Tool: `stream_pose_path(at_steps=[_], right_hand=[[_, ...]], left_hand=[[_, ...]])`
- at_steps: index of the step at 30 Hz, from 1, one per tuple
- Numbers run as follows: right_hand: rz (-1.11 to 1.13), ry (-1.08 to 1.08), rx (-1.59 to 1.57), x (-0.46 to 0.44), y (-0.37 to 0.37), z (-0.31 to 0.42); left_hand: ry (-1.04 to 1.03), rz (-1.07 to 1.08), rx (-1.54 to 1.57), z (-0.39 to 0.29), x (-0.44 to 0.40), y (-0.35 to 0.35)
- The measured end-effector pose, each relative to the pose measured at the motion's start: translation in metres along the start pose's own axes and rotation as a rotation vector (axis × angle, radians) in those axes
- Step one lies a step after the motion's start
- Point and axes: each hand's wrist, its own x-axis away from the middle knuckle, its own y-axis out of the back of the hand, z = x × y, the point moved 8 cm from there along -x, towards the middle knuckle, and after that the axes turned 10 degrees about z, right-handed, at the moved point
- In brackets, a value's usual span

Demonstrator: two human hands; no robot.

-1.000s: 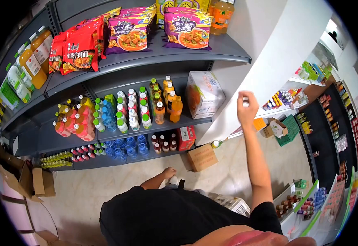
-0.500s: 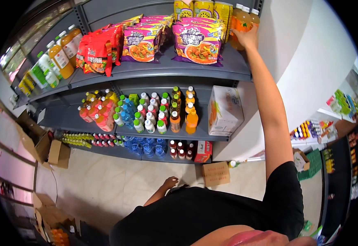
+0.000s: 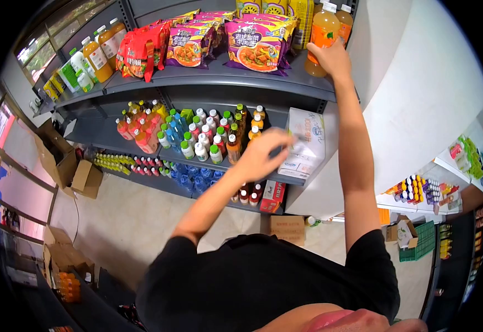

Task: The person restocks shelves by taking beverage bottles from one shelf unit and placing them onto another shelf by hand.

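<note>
My right hand (image 3: 331,60) is wrapped round an orange juice bottle (image 3: 324,34) with a white cap, at the right end of the top shelf. Another bottle with a white cap (image 3: 344,23) stands right behind it. Raised in front of the middle shelf, my left hand (image 3: 265,155) is somewhat blurred. A gap shows between its thumb and fingers, and I see nothing held there. Behind it are a white carton (image 3: 307,138) and rows of small drink bottles (image 3: 201,150).
Purple instant noodle packets (image 3: 255,52) and red packets (image 3: 136,55) fill the top shelf (image 3: 208,82). Yellow cans (image 3: 302,22) stand beside the held bottle. A white pillar (image 3: 407,72) borders the shelf on the right. Cardboard boxes (image 3: 287,228) lie on the floor.
My left hand has risen from low beside my body to the front of the middle shelf. My right hand has drawn the juice bottle slightly forward from the others.
</note>
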Motion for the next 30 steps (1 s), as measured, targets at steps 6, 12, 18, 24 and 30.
stream_pose_path(at_steps=[6,12,18,24,30], right_hand=[[-0.066,0.319,-0.318,0.022,-0.015,-0.016],[-0.129,0.359,-0.401,0.048,-0.003,-0.022],[-0.185,0.460,-0.710,0.090,0.000,-0.031],[-0.053,0.424,-0.918,0.223,-0.084,-0.074],[0.389,0.796,-0.517,0.357,-0.125,0.053]], left_hand=[[-0.085,-0.606,-0.343,-0.016,-0.184,0.038],[0.034,-0.603,-0.105,0.022,-0.214,0.017],[-0.166,-0.691,-0.108,-0.021,-0.159,0.002],[-0.010,-0.516,-0.116,-0.036,-0.006,-0.018],[0.367,-0.528,0.207,-0.012,0.167,0.005]])
